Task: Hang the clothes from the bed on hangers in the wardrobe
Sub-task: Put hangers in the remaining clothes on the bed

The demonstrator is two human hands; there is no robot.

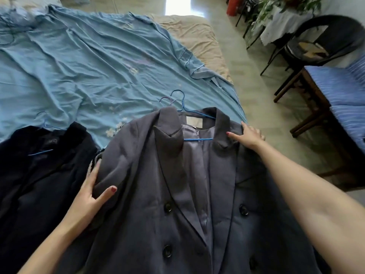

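- Blazer (pixel 138 184), grey and double-breasted, lay face-up across the near end of the bed (pixel 69 66), lapels open, lining showing.
- And a blue hanger (pixel 197 139) sat inside it: its bar crossed the open neck and its hook poked out past the collar onto the blue sheet (pixel 88 56).
- More hooks lay bunched just beside that one at the collar; how many, I could not tell.
- Left hand (pixel 92 194) gripped the blazer's sleeve edge near the shoulder, thumb on top, fingers tucked under the cloth.
- Right hand (pixel 248 135) was flat out on the other shoulder, fingers straight, pressing the fabric down at the bed's edge.
- Off to the left, touching the blazer's sleeve, lay a dark navy jacket (pixel 39 175) with its own blue hanger (pixel 40 152) in the neck.
- Beyond the bed stood a black chair (pixel 324 46) and a wooden bench with a blue striped cushion (pixel 335 86).
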